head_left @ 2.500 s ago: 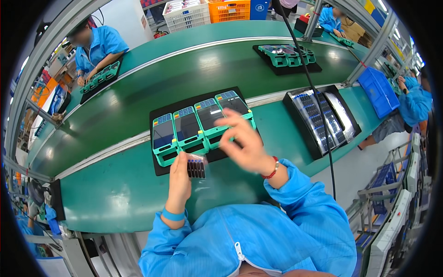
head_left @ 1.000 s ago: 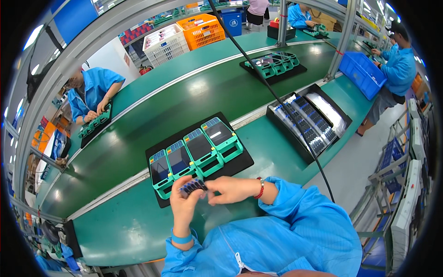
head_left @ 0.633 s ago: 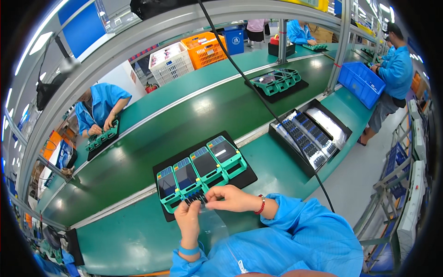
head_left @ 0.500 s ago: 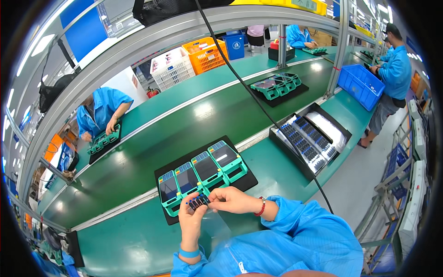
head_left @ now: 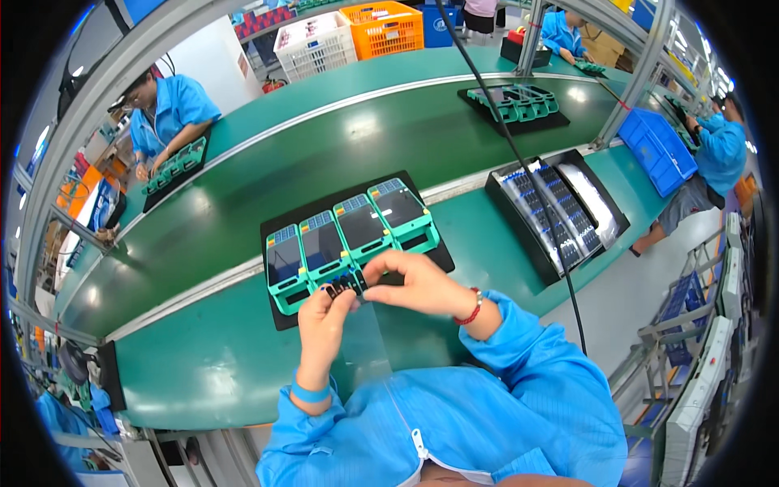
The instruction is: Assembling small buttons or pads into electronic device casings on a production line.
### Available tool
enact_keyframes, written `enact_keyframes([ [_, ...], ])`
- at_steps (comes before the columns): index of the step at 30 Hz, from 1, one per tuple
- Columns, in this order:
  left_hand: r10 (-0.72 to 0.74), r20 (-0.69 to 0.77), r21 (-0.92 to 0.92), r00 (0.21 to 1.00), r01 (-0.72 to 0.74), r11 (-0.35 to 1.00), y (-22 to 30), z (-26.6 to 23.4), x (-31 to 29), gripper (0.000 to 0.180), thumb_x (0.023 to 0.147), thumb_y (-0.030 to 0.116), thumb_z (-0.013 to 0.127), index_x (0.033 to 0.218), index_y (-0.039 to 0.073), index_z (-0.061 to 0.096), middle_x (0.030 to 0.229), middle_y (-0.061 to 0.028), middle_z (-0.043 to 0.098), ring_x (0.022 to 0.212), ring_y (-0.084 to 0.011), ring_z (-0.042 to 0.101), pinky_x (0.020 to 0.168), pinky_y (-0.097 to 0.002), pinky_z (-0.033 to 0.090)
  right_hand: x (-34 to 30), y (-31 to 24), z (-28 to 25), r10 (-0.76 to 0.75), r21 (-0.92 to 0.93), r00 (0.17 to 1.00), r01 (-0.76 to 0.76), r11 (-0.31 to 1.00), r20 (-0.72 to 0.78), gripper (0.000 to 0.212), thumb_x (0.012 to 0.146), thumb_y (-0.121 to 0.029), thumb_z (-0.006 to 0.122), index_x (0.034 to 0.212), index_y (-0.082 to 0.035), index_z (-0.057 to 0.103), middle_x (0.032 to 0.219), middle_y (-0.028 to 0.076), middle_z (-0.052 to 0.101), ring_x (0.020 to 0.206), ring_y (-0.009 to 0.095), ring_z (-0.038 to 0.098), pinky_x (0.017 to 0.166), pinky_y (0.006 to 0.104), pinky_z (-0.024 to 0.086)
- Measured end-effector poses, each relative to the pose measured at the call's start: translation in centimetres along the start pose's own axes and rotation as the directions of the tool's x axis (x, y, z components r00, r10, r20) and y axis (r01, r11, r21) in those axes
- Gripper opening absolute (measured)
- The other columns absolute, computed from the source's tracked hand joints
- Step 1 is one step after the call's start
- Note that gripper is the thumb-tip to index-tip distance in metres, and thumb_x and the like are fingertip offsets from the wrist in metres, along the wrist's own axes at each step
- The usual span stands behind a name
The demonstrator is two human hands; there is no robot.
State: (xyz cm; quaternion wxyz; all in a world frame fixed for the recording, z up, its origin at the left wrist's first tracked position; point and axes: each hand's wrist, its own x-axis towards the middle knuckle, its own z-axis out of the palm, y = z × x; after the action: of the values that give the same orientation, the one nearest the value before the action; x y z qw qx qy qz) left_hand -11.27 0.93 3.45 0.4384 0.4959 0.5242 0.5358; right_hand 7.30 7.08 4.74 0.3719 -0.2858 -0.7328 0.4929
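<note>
My left hand [head_left: 321, 323] is closed on a short row of small black parts with blue tips [head_left: 344, 285], gripped between thumb and fingers. At the right end of that row, my right hand [head_left: 415, 286] is bent into a pinch; what its fingertips hold is too small to make out. A clear plastic sheet [head_left: 369, 345] hangs below the fingers. Just beyond my hands, several dark-screened handheld devices [head_left: 327, 240] sit side by side in green frames [head_left: 286, 302] on a black mat [head_left: 438, 253]. My hands overlap the mat's near edge.
On the green bench to the right stands a black box [head_left: 519, 231] holding rows of black, blue-tipped parts. A blue crate [head_left: 656, 154] is beyond it. A black cable [head_left: 507, 134] hangs across the view. Another black mat [head_left: 542, 122] with green frames lies farther off. Co-workers sit across the bench.
The view has tilted downward, so the bench appears higher. Both hands stay together at the row of black parts; the right hand's fingers are more arched over its end.
</note>
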Motion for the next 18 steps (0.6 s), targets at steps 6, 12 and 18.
enact_keyframes([
  [6,0.158,0.073,0.239,0.985,-0.171,0.956,0.6,0.5,0.2,0.021,0.084,0.011,0.063,0.070,-0.003,0.059,0.063,-0.0046,0.051,0.059,-0.0113,0.048,0.053,-0.0263,0.036,0.7,-0.4,-1.4,-0.113,-0.125,0.993,0.111,0.986,-0.012,0.020,0.076,-0.010,0.071,0.092,-0.004,0.061,0.101,0.008,0.061,0.098,0.022,0.058,0.082,0.0324,0.047],
  [12,0.110,-0.035,0.337,0.993,-0.092,0.937,-1.0,0.2,1.0,0.022,0.085,0.013,0.062,0.071,-0.003,0.057,0.064,-0.0085,0.051,0.058,-0.0168,0.049,0.052,-0.0295,0.037,-0.2,-0.3,-2.6,-0.471,-0.445,0.873,0.375,0.813,-0.124,0.010,0.072,-0.005,0.066,0.077,-0.008,0.057,0.101,0.009,0.060,0.108,0.030,0.053,0.093,0.0411,0.041],
  [18,0.365,0.329,0.707,0.871,-0.484,0.516,-1.1,3.4,1.4,0.015,0.085,0.018,0.061,0.080,0.003,0.060,0.077,-0.0110,0.059,0.073,-0.0300,0.055,0.067,-0.0402,0.044,0.2,6.3,-6.4,-0.261,-0.368,0.802,0.055,0.928,-0.537,0.009,0.077,-0.009,0.067,0.081,-0.005,0.060,0.107,0.011,0.059,0.104,0.028,0.054,0.089,0.0353,0.043],
])
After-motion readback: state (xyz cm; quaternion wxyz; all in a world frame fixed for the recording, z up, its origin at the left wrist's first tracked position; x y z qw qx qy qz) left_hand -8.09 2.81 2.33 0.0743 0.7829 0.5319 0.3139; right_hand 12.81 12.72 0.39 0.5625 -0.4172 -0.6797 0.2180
